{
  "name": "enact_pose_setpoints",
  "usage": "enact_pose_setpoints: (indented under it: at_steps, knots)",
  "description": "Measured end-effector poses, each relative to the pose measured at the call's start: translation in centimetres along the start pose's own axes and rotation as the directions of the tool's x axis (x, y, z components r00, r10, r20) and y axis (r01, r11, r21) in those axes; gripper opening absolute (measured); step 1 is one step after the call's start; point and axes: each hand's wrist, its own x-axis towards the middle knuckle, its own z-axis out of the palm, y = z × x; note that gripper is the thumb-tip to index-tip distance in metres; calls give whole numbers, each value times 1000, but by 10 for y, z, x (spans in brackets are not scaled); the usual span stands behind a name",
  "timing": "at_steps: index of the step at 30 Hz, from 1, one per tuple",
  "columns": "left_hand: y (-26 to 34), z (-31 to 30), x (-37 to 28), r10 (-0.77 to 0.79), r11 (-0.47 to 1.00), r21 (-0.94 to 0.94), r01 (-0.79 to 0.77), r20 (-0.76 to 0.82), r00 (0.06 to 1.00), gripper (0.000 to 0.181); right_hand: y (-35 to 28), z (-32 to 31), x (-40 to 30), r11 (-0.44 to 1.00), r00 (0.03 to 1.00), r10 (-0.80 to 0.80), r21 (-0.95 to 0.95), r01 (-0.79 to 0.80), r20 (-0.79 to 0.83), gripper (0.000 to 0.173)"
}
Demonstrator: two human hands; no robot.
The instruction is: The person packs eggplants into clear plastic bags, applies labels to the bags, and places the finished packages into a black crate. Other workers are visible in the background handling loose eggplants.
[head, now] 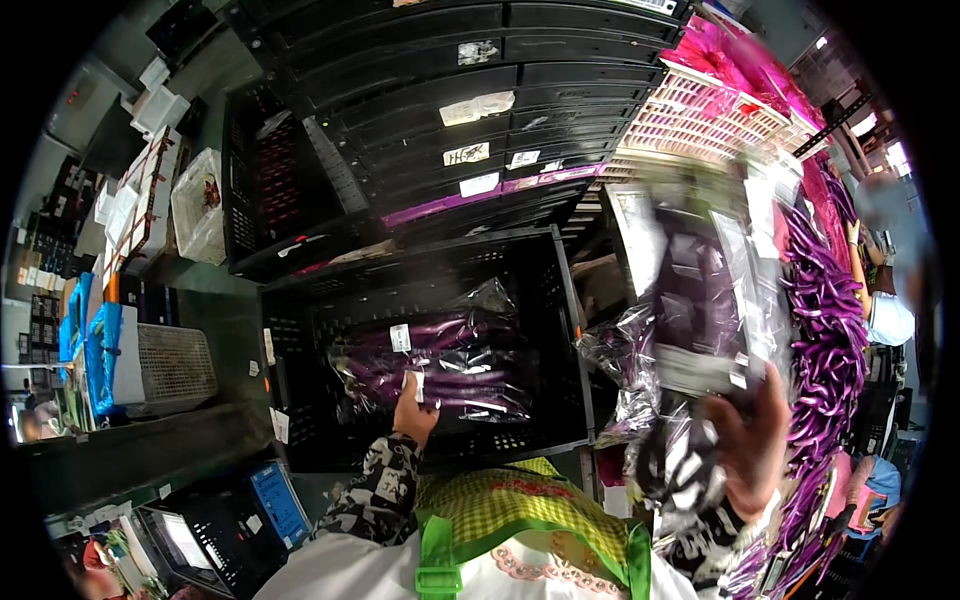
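Plastic bags of purple eggplants (472,375) lie in a black plastic crate (559,300) before me, and one bears a white label. My left hand (416,412) is at the near side of these bags, its thumb on a small white label; whether it grips the bag is unclear. On the right my right hand (750,442), blurred by motion, is at the lower end of a bagged bundle of dark purple eggplants (697,292); its grip cannot be made out. More clear bags (637,367) with purple contents lie just left of that bundle.
Stacked black crates (465,97) rise beyond the open crate. Another black crate (300,187) stands at upper left. Loose long eggplants (825,337) are heaped on the right, below a white plastic basket (690,112) with pink netting. A co-worker (889,315) is at the far right.
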Motion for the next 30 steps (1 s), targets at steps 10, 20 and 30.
enact_pose_setpoints:
  at_steps: [10, 20, 30]
  knots:
    - [2, -97, 28, -140, -553, 824, -122, 53, 989, 61, 38, 307, 80, 572, 421, -483, -87, 816, 768, 26]
    - [44, -12, -35, -512, 309, 784, 538, -340, 789, 34, 62, 188, 55, 785, 779, -536, -148, 602, 324, 61]
    - [24, 345, -123, -133, 348, 693, -631, 703, 698, 14, 248, -71, 46, 969, 457, 29, -88, -232, -889, 57]
